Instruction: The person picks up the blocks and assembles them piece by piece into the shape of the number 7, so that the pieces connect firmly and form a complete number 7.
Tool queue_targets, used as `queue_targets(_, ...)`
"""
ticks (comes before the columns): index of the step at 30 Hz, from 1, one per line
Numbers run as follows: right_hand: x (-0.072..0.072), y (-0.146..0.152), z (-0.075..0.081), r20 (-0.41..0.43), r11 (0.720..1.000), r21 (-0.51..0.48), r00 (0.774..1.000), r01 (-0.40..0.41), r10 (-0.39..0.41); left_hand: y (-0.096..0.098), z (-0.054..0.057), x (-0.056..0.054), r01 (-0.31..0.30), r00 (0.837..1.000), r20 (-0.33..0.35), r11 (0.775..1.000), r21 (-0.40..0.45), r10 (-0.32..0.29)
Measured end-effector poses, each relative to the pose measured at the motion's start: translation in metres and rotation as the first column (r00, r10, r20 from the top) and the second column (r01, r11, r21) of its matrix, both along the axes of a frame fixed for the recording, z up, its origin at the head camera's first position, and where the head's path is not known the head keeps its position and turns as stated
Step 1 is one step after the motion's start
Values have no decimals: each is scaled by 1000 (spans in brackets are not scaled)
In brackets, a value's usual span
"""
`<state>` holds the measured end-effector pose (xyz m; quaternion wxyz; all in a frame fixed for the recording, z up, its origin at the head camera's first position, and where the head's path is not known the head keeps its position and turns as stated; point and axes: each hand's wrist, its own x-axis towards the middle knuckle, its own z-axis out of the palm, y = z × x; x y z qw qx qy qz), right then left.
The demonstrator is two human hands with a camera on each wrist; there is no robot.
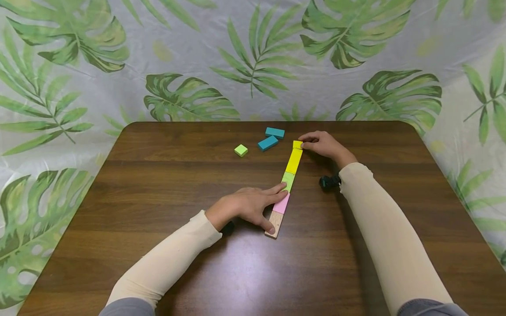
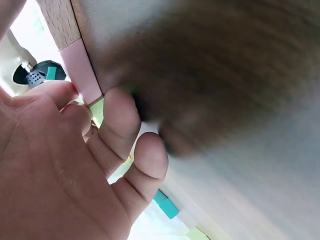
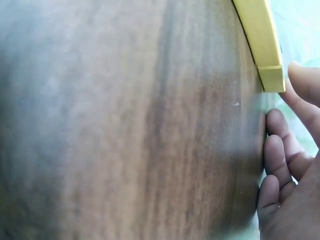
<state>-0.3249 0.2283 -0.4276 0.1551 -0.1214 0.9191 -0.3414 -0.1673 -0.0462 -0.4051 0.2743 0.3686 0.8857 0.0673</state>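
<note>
A straight row of flat blocks runs away across the table: a bare wood block (image 1: 275, 221), a pink one (image 1: 281, 204), a light green one (image 1: 288, 179), a long yellow one (image 1: 294, 161) and a small yellow block (image 1: 298, 144) at the far end. My left hand (image 1: 251, 205) lies across the near part with fingers spread, thumb on the wood block, two fingertips over the green and pink ones. At the far end, my right hand (image 1: 325, 145) has thumb and index fingertips right at the small yellow block's side and corner; its other fingers (image 3: 274, 150) are loosely bent.
Two blue blocks (image 1: 268, 143) lie close together left of the row's far end. Further left is a small light green square block (image 1: 241, 150). All sit on a dark wooden table (image 1: 158, 184), with a leaf-patterned curtain (image 1: 189, 52) behind its back edge.
</note>
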Motion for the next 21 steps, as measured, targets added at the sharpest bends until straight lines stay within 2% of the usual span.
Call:
queue_targets(9,-3,0,-1,10,1000,8,1000,6,-6,-2,0,0,-20,999,48,999,40,18)
queue_targets(21,-4,1,2,26,1000,26,1000,-9,8,-2,-1,0,-19,999,41,999,35,18)
